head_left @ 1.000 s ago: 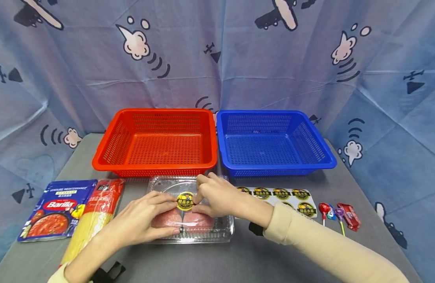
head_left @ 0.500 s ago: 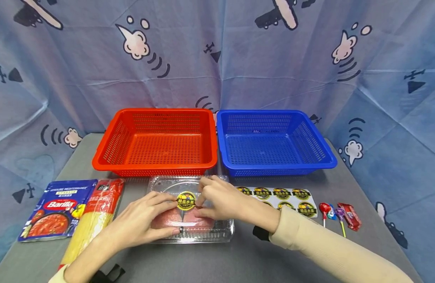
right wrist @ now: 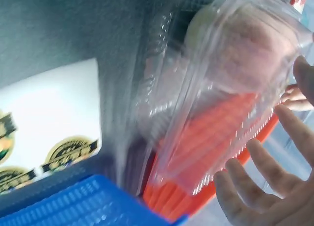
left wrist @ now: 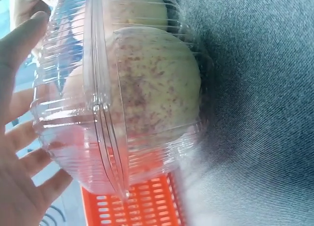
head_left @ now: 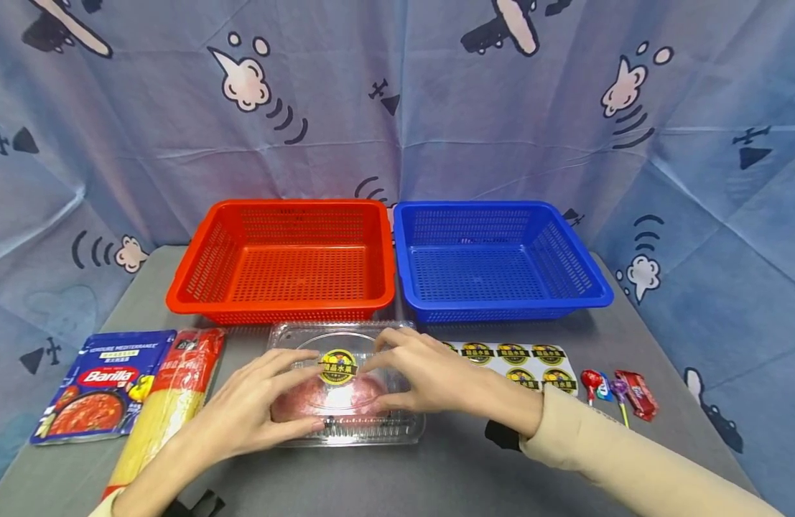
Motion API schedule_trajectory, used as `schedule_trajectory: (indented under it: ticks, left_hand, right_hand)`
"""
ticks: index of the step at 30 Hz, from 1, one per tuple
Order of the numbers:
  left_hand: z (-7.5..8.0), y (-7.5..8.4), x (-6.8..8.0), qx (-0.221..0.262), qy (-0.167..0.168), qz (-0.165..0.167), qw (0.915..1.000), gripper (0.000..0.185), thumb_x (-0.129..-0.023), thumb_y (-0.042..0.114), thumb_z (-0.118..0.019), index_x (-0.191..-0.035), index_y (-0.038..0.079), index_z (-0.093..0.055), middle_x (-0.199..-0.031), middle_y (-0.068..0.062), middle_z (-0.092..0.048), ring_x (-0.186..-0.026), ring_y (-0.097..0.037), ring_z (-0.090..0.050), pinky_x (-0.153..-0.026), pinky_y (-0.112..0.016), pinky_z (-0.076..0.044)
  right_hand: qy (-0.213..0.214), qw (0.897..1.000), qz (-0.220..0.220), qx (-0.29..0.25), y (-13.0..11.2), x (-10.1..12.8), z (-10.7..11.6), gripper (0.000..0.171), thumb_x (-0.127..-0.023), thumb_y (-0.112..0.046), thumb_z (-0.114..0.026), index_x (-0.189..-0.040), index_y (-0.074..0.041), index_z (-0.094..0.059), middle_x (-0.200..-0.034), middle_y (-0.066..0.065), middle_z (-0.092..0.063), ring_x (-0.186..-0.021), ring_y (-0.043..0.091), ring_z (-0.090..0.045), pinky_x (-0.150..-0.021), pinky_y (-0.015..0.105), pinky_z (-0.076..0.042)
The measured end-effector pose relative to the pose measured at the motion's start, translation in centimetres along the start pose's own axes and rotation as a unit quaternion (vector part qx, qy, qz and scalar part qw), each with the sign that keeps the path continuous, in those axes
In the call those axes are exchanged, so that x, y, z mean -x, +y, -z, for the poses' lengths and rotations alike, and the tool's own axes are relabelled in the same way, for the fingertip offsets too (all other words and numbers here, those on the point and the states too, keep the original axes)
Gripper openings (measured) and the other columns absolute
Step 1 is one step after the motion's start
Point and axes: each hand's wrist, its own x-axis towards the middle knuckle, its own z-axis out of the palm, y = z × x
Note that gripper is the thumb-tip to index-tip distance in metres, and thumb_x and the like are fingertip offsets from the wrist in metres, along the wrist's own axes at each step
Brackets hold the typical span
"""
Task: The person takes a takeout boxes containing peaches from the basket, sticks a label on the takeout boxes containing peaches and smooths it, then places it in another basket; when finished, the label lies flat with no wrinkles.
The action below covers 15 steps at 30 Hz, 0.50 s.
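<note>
A clear plastic clamshell box [head_left: 378,432] lies closed on the grey table. Inside it are round, pinkish, speckled fruits [left wrist: 157,84]. A round black-and-yellow fruit sticker [head_left: 337,367] is on its lid. My left hand [head_left: 251,406] rests along the left side of the lid, fingers extended and fingertips at the sticker's left edge, thumb low near the front. On the right, my right hand [head_left: 432,377] is held over the lid with loosely bent, spread fingers, holding nothing. In the right wrist view its fingertips are close beside the lid.
Behind the box stand a red basket [head_left: 294,314] and a blue basket [head_left: 500,310]. A sticker sheet [right wrist: 59,98] lies to the right, then lollipops [head_left: 620,388] and a red candy packet [head_left: 639,397]. To the left are a Barilla sauce pouch [head_left: 90,384] and a spaghetti packet [head_left: 167,406].
My right hand has let go of the sticker's right edge and drawn away to the right, its fingers opening. The left hand and the box have barely moved.
</note>
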Motion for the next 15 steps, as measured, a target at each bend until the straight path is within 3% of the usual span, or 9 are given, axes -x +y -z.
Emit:
schedule_trajectory:
  ticks: [4, 7, 9, 12, 15]
  left_hand:
    - [0.2, -0.2, 0.1, 0.046, 0.046, 0.058, 0.9962, 0.064, -0.074, 0.039, -0.090, -0.131, 0.019, -0.070, -0.137, -0.004, -0.065, -0.125, -0.025, -0.059, -0.099, -0.056, -0.051]
    - [0.5, -0.5, 0.1, 0.080, 0.092, 0.122, 0.9849, 0.061, -0.073, 0.023, -0.091, -0.130, 0.012, -0.070, -0.132, -0.008, -0.066, -0.120, -0.028, -0.061, -0.095, -0.055, -0.052]
    - [0.8, -0.7, 0.3, 0.108, 0.101, 0.169, 0.9744, 0.059, -0.076, 0.018, -0.089, -0.131, 0.009, -0.069, -0.129, -0.011, -0.066, -0.117, -0.030, -0.063, -0.091, -0.052, -0.056]
    - [1.2, -1.0, 0.8, 0.156, 0.066, 0.237, 0.9566, 0.063, -0.082, 0.021, -0.086, -0.138, 0.005, -0.061, -0.132, -0.018, -0.062, -0.117, -0.037, -0.064, -0.083, -0.048, -0.062]
    - [1.5, -1.5, 1.2, 0.213, -0.009, 0.307, 0.9276, 0.077, -0.088, 0.029, -0.081, -0.150, 0.002, -0.045, -0.142, -0.027, -0.053, -0.122, -0.046, -0.061, -0.084, -0.047, -0.063]
  right_hand:
    - [0.021, 0.999, -0.031, -0.012, 1.8, 1.2, 1.6, 0.046, -0.082, -0.038, -0.085, -0.122, -0.019, -0.073, -0.121, 0.003, -0.066, -0.111, 0.022, -0.061, -0.094, 0.044, -0.054]
    - [0.034, 0.997, -0.068, -0.009, 4.3, 2.4, 3.3, 0.048, -0.083, -0.038, -0.085, -0.124, -0.017, -0.072, -0.122, 0.008, -0.066, -0.111, 0.027, -0.061, -0.093, 0.048, -0.054]
    - [0.039, 0.994, -0.100, -0.005, 6.2, 3.5, 4.5, 0.050, -0.083, -0.038, -0.085, -0.126, -0.016, -0.071, -0.124, 0.012, -0.066, -0.113, 0.032, -0.060, -0.094, 0.053, -0.053]
    - [0.043, 0.989, -0.144, -0.001, 9.4, 5.4, 6.6, 0.055, -0.083, -0.039, -0.085, -0.129, -0.014, -0.070, -0.128, 0.018, -0.063, -0.118, 0.040, -0.058, -0.095, 0.060, -0.051]
    - [0.036, 0.981, -0.192, 0.005, 12.6, 7.3, 8.2, 0.064, -0.081, -0.042, -0.086, -0.134, -0.011, -0.066, -0.135, 0.026, -0.057, -0.124, 0.048, -0.053, -0.097, 0.066, -0.046]
